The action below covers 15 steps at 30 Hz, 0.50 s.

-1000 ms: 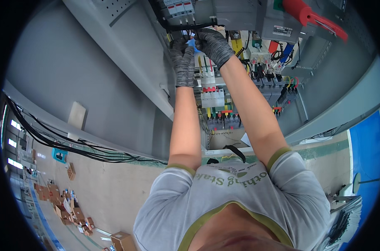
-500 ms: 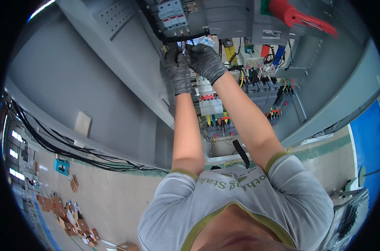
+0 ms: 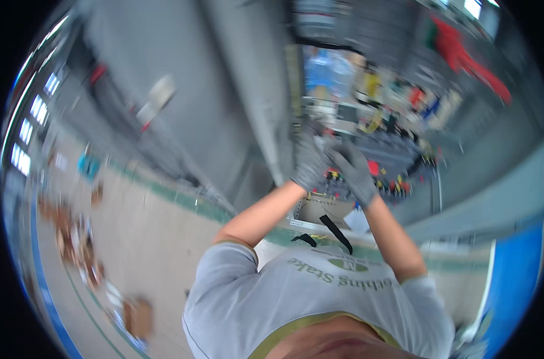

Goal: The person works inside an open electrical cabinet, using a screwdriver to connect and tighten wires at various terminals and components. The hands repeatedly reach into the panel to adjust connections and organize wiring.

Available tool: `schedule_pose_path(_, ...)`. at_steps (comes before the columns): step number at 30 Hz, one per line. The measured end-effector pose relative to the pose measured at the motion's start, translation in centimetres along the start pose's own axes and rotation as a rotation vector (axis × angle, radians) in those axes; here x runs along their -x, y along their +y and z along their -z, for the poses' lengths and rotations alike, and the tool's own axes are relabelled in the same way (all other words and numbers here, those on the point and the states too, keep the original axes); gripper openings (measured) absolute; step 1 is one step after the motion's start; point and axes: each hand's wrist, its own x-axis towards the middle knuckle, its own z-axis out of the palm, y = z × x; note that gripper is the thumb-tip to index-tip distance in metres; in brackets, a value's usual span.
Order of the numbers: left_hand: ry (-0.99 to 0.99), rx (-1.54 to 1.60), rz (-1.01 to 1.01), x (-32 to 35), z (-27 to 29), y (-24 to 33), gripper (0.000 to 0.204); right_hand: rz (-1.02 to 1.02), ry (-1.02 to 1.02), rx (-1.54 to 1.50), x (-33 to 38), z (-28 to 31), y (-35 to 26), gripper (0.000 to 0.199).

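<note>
1. The left hand [image 3: 310, 163], in a grey glove, reaches into the open cabinet [image 3: 493, 158]; its fingers are smeared by motion, so I cannot tell whether it grasps anything.
2. The right hand [image 3: 354, 170], gloved alike, is just beside it, fingers bent toward the left; its grip is also too blurred to tell.
3. The breakers [image 3: 384, 151] sit inside the cabinet, beyond and to the right of the right hand, with a red piece [image 3: 374, 168] near that hand.
4. A grey block [image 3: 347, 117] is just beyond the fingertips; farther in lies clear bluish plastic [image 3: 329, 73].
5. A red handle [image 3: 463, 60] juts out at upper right.
6. Nearer the body are a white sheet [image 3: 357, 221] and a black strap [image 3: 336, 234].
7. Cardboard boxes [image 3: 138, 318] stand on the floor [image 3: 170, 254] at left.
</note>
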Motion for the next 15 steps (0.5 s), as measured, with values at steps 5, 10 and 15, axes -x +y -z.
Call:
schedule_pose_path(5, -0.554, 0.163, 0.193, 12.7, -0.1, -0.6, 0.040, 0.040, -0.248, 0.143, 10.8, 3.7, 6.0, 0.016)
schedule_pose_path(10, -0.406, 1.743, 0.824, 17.7, -1.1, 6.7, 0.038, 0.265, -0.284, 0.235, 14.4, 1.6, -2.6, 0.011)
schedule_pose_path(15, -0.190, 0.964, 0.424, 21.4, -3.4, 12.9, 0.026, 0.681, -0.563, 0.221, 17.5, -3.1, -8.5, 0.016)
